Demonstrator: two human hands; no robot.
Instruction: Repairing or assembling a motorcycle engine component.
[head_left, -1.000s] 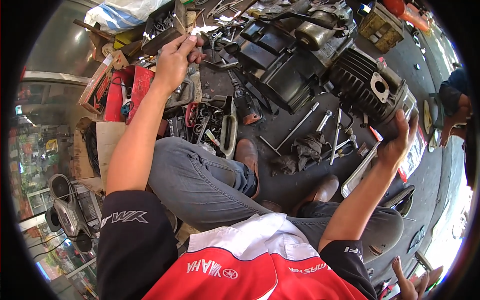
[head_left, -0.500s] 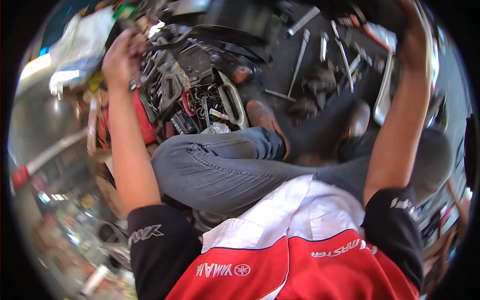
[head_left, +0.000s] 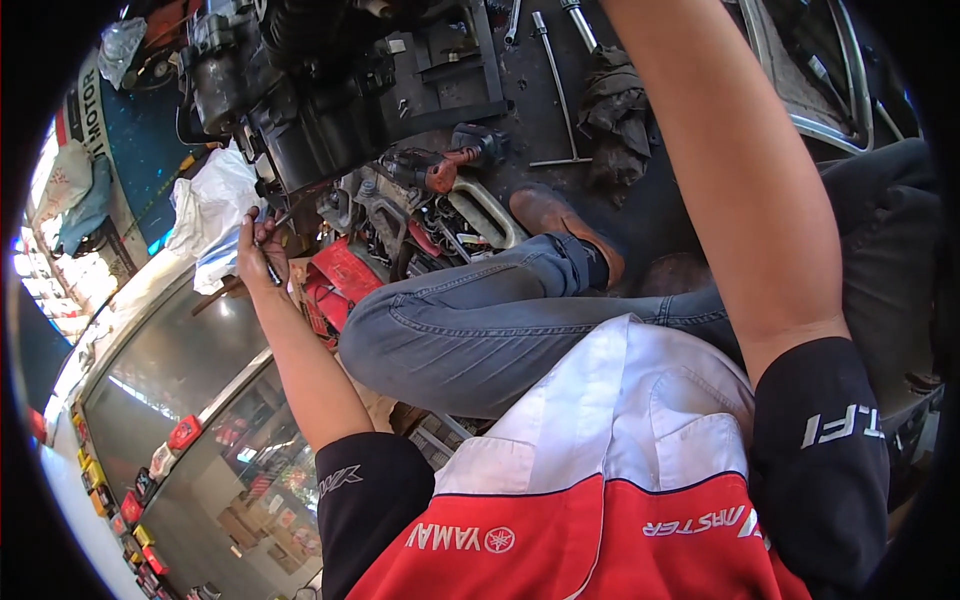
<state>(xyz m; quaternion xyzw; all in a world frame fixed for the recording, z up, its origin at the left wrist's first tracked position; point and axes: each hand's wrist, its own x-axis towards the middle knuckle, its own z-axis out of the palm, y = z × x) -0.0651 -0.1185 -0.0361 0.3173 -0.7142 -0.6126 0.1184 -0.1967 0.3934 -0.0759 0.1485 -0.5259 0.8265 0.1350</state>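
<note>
My left hand [head_left: 260, 245] is closed on a slim dark metal tool at the left, just below the black engine assembly [head_left: 290, 110], which hangs into the top of the picture with a ribbed section at its upper part. A white plastic sack [head_left: 205, 220] lies behind that hand. My right forearm [head_left: 730, 200] stretches up past the top edge, so that hand is out of sight.
A T-handle wrench [head_left: 555, 95] and a dark rag [head_left: 610, 110] lie on the floor. A power tool [head_left: 440, 170], greasy parts and a red metal box [head_left: 340, 280] sit beside my bent leg. A metal tray [head_left: 850, 90] is upper right; a glass display case [head_left: 170, 370] stands left.
The view has swung leftward. The engine now appears top-left instead of top-right, my left hand sits lower and further left, and my right hand has risen out of the picture.
</note>
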